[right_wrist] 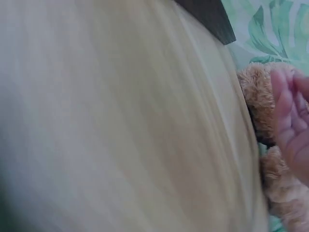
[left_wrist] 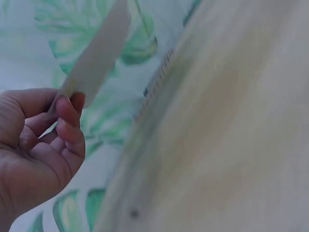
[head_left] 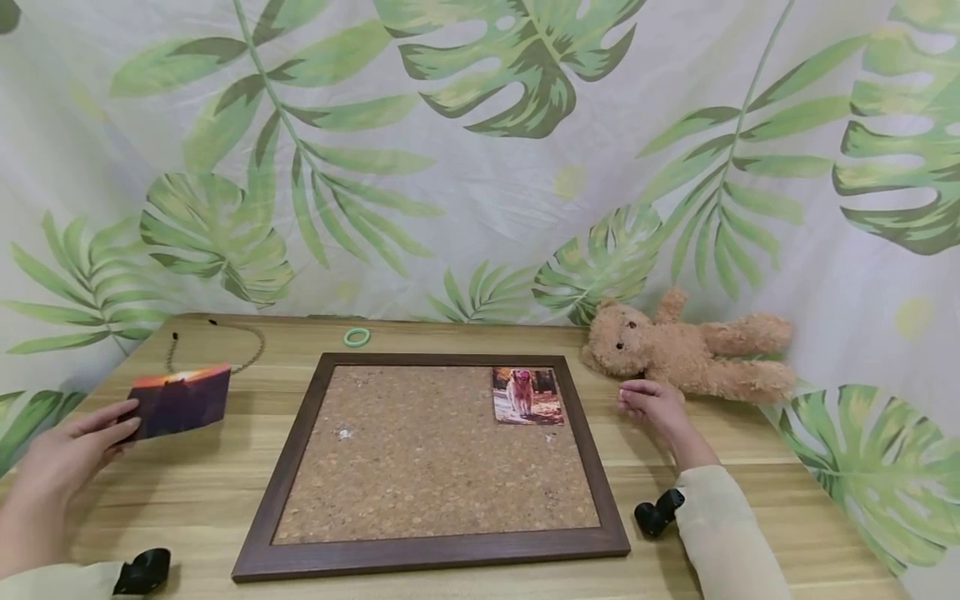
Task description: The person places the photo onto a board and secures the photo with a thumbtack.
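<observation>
In the head view my left hand (head_left: 71, 467) pinches a sunset photo (head_left: 183, 400) by its edge, thumb and fingers meeting on it, raised at the left. The left wrist view shows that photo's pale back (left_wrist: 99, 53) above the left hand (left_wrist: 43, 130). A framed corkboard (head_left: 420, 467) lies in the middle of the table, with a dog photo (head_left: 527, 396) at its upper right. To the right of the frame, my right hand (head_left: 663, 412) is by the teddy bear (head_left: 686, 346), its fingers loosely bent. No held thing is discernible in the right hand (right_wrist: 292, 125).
A green ring (head_left: 357, 337) lies behind the corkboard. A thin chain or cord (head_left: 258, 350) with dark ends curves behind the left photo. Small whitish bits (head_left: 344, 434) are on the cork. A leaf-patterned cloth (head_left: 480, 192) hangs behind the wooden table (head_left: 202, 492).
</observation>
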Tool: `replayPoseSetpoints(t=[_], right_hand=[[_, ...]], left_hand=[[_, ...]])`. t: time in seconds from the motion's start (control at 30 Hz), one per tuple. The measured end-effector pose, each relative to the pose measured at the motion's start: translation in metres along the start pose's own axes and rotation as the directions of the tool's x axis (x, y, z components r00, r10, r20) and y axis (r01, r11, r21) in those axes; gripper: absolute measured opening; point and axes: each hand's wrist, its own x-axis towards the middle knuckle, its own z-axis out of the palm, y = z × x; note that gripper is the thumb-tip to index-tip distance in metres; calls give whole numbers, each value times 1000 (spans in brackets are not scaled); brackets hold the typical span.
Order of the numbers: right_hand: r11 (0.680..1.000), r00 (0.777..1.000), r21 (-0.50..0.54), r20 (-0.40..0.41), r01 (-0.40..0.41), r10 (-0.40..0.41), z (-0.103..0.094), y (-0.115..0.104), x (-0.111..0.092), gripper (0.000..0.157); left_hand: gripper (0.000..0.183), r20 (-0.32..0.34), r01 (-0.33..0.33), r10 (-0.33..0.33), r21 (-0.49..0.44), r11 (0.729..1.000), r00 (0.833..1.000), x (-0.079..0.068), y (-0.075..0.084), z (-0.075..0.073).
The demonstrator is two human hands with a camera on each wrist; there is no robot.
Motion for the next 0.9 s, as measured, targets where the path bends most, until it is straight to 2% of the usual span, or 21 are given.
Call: replayPoseSetpoints(t=[0.13, 0.23, 0.3, 0.37, 0.5, 0.57, 0.67, 0.73, 0.8, 0.87, 0.9], right_hand=[[1000, 1000, -27, 3, 6, -6, 5, -12, 1, 33], [1000, 1000, -30, 19, 9, -8, 11, -23, 3, 41], [1000, 1000, -8, 27, 13, -12, 17, -32, 4, 41], [1000, 999, 15, 43, 23, -24, 23, -39, 7, 40], [998, 996, 31, 78, 51, -53, 41, -52, 11, 34], [997, 994, 36, 88, 65, -68, 51, -57, 13, 31], [994, 991, 66, 100, 83, -89, 65, -61, 17, 28], [991, 989, 95, 111, 91, -101, 74, -62, 19, 28], [986, 984, 121, 127, 113, -128, 83, -61, 21, 26], [971, 964, 181, 188, 154, -188, 85, -45, 39, 23], [969, 960, 183, 195, 165, -200, 88, -44, 40, 23]], left_hand=[[61, 96, -56, 68, -113, 992, 993, -20, 44, 17], [62, 137, -64, 92, -200, 978, 986, -1, 44, 29], [61, 165, -63, 113, -281, 958, 980, 14, 40, 37], [60, 192, -61, 133, -341, 938, 972, 22, 42, 48], [57, 236, -70, 172, -387, 919, 956, -8, 92, 79], [56, 242, -82, 175, -352, 932, 954, -20, 113, 97], [56, 246, -100, 158, -234, 967, 956, -26, 128, 125], [56, 252, -111, 146, -149, 983, 957, -26, 131, 142], [55, 259, -109, 134, -108, 988, 956, -25, 131, 157], [54, 267, -107, 126, -86, 991, 955, -25, 130, 169], [53, 274, -108, 125, -77, 991, 954, -25, 129, 173]])
